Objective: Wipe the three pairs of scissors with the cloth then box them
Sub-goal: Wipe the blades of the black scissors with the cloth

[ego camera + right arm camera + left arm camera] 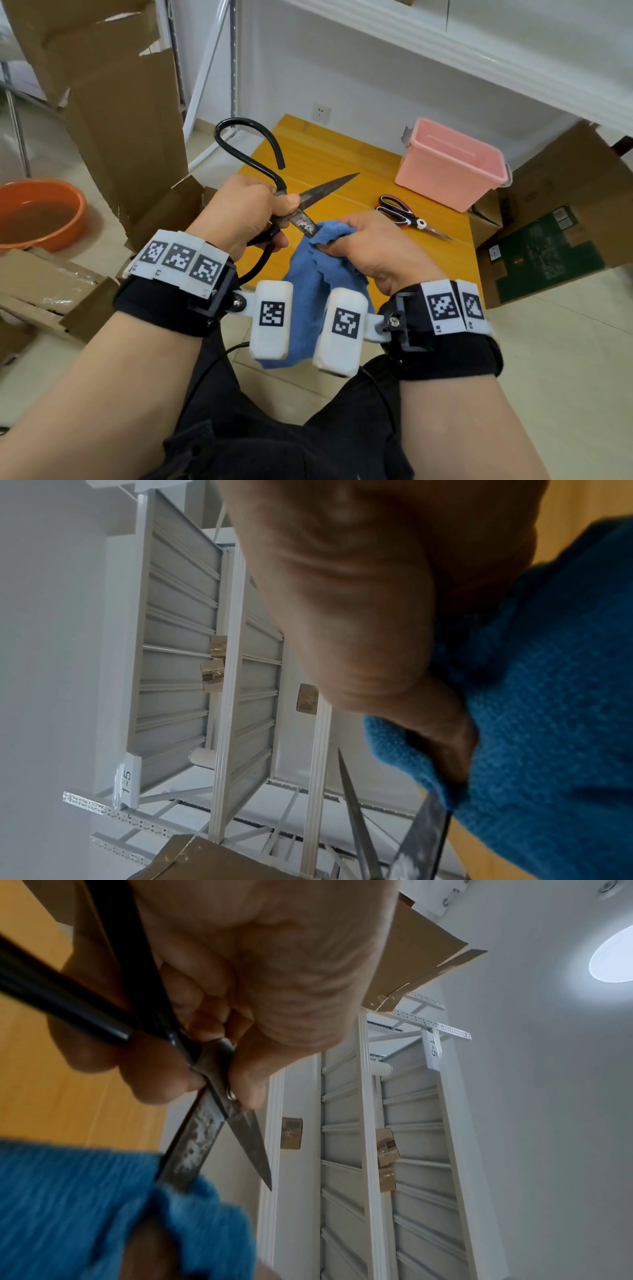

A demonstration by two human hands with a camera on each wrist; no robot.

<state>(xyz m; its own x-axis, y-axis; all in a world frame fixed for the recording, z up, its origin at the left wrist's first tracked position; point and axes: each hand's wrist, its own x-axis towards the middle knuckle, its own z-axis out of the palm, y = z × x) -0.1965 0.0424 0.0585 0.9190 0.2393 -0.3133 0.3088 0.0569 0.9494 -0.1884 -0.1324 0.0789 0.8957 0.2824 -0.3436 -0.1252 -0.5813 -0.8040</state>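
My left hand [250, 209] grips large black-handled scissors [325, 188] at the pivot, blades spread apart above the yellow table [329, 157]. My right hand [363, 236] pinches a blue cloth [318, 284] around the lower, stained blade [303, 224]; the upper blade points toward the pink box [452, 164]. In the left wrist view the fingers [164, 1085] pinch the scissors [246, 1139] and the cloth [103, 1204] wraps the stained blade. In the right wrist view the cloth [548, 696] covers that blade's tip [428, 831]. A second pair with black, red and white handles [407, 217] lies on the table near the box. No third pair shows.
An orange basin [37, 212] stands on the floor at left. Cardboard sheets [113, 102] lean behind it, and cardboard boxes [548, 240] sit right of the table. White shelving [445, 44] runs overhead at the back.
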